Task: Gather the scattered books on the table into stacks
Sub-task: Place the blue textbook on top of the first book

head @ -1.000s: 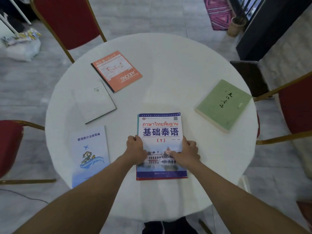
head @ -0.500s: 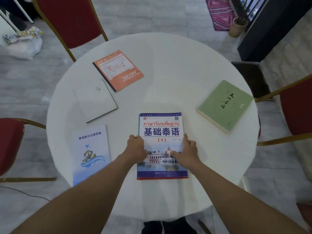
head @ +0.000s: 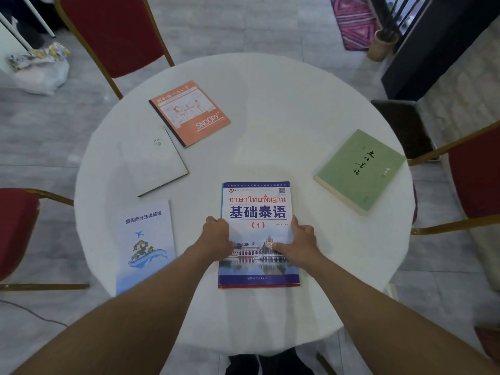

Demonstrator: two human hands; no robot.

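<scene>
A blue-and-white Thai language textbook [head: 258, 209] lies flat near the front of the round white table [head: 270, 104]. My left hand [head: 217, 236] grips its left edge and my right hand [head: 300, 243] grips its right edge, thumbs on the cover. A pale blue booklet [head: 144, 239] lies at the front left. A white book [head: 154, 163] lies left of centre, with an orange Snoopy notebook [head: 189, 112] just behind it. A green book [head: 359, 169] lies at the right.
Red chairs with gold frames stand at the back left [head: 113, 31], the left [head: 16, 226] and the right [head: 476, 171]. A plastic bag [head: 40, 69] lies on the floor at the far left. A dark cabinet [head: 433, 44] stands at the back right.
Both hands stay on the textbook's edges; the book and hands have barely shifted. The other books have not moved.
</scene>
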